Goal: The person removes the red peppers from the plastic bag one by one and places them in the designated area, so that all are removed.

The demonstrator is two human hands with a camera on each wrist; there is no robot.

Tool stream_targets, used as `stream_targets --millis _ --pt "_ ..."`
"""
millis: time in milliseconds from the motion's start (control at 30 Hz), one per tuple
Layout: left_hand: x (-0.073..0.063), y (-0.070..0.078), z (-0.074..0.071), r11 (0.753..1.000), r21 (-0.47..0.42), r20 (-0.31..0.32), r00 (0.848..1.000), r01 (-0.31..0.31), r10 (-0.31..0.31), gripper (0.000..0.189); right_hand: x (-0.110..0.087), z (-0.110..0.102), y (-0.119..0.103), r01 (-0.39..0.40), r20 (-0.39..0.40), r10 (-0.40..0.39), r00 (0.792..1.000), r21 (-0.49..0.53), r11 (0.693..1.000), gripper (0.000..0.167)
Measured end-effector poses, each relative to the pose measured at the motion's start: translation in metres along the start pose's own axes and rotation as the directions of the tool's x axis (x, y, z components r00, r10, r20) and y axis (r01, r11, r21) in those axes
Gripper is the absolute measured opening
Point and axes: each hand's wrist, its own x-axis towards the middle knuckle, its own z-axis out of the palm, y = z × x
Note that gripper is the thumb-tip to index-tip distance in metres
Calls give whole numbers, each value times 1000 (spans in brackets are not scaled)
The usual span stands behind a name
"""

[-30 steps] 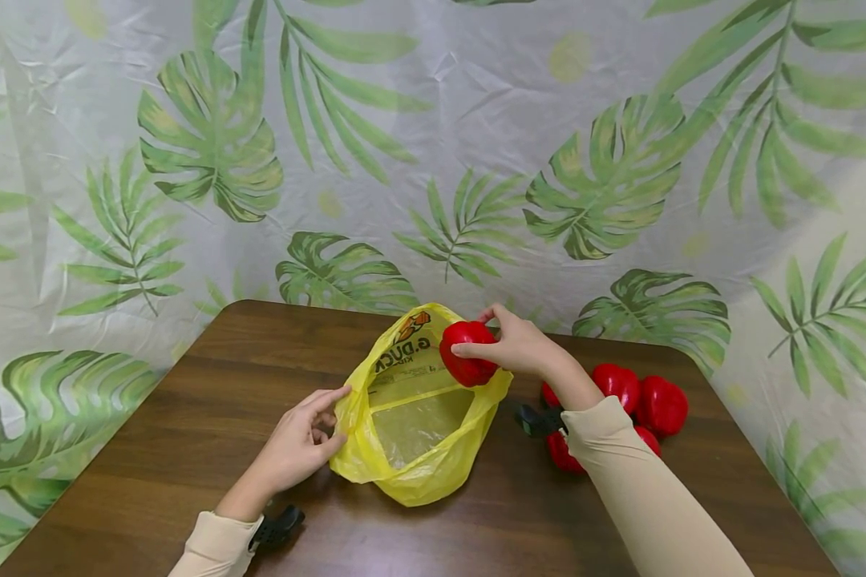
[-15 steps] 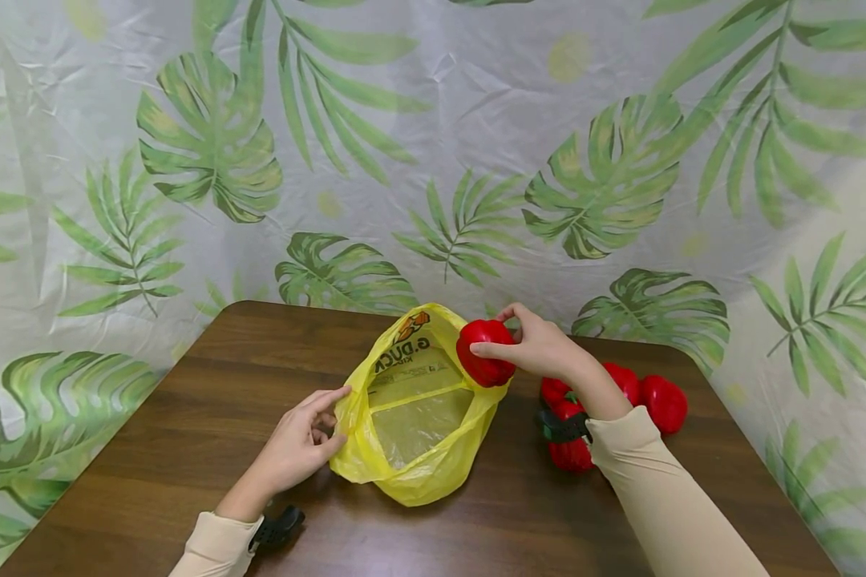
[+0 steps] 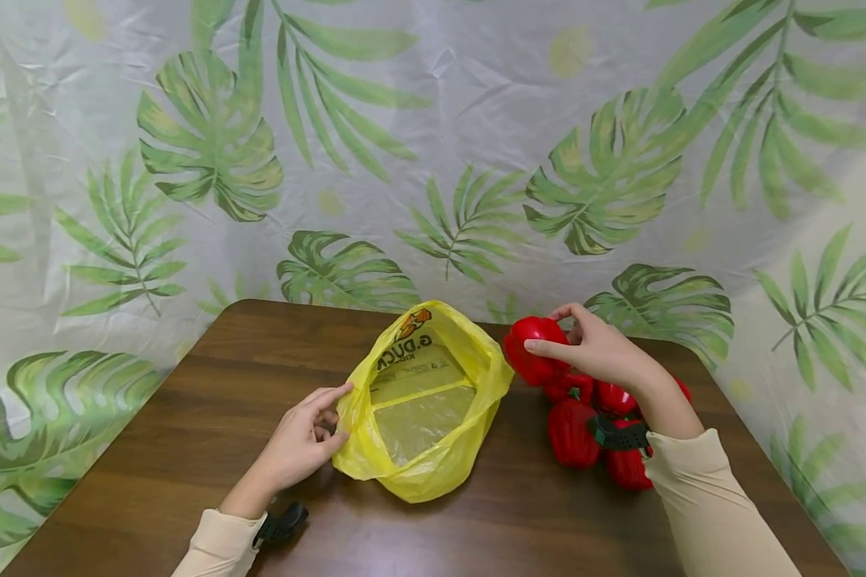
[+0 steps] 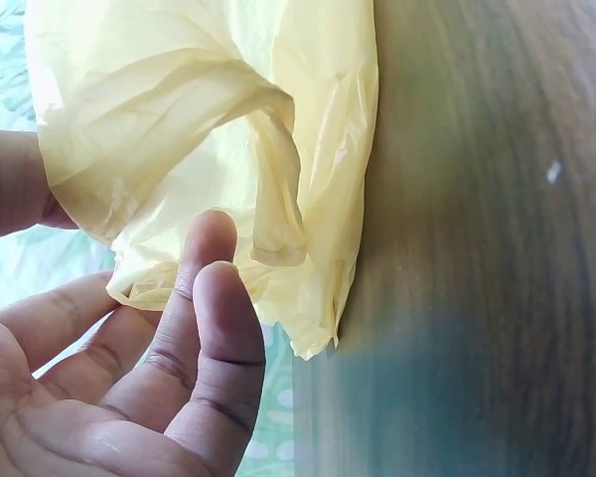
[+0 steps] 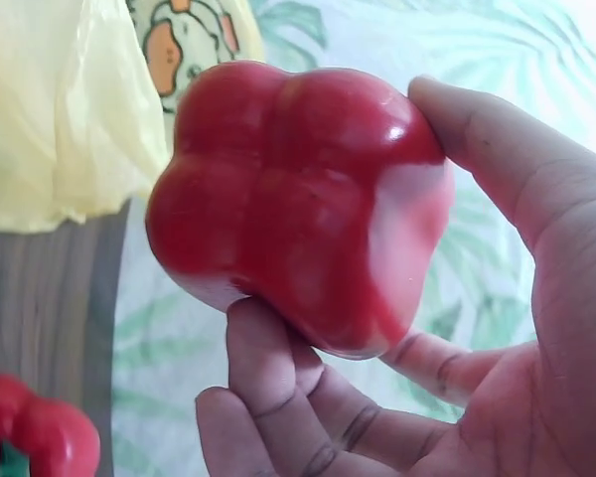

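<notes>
A yellow plastic bag (image 3: 433, 473) stands with its mouth wide open in the middle of the table. My left hand (image 3: 305, 437) holds the bag's left rim between thumb and fingers; in the left wrist view the crumpled plastic (image 4: 308, 199) partly hides one digit. My right hand (image 3: 599, 349) grips a red bell pepper (image 3: 536, 353) just right of the bag's mouth, raised above the table. In the right wrist view the bell pepper's lobed underside (image 5: 288, 209) faces the camera, with thumb and fingers around it.
Several more red bell peppers (image 3: 573, 433) lie close together on the right of the wooden table (image 3: 260, 353), partly hidden behind my right forearm and its wrist strap (image 3: 621, 434). A leaf-patterned cloth (image 3: 476, 120) hangs behind the table's back edge.
My right hand has moved the bell pepper rightward, from over the bag's mouth to outside its right rim. The left hand stays at the bag's left rim.
</notes>
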Motion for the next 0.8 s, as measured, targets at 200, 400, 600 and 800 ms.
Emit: stream_targets --millis 200,400,600,800 --pt "0 1 0 1000 5 8 1000 -6 6 65 -18 -14 22 -14 -28 14 1000 -12 1000 81" --pt "0 1 1 1000 11 -6 1000 -20 20 66 -35 -18 37 -43 -33 42 999 -16 999 81" --pt "-1 0 1 1000 13 -15 1000 -25 25 66 -47 -21 56 -49 -40 48 998 -24 999 77" --pt "-1 1 0 1000 17 -13 1000 -19 19 66 -61 -25 74 -78 -58 78 995 3 997 79"
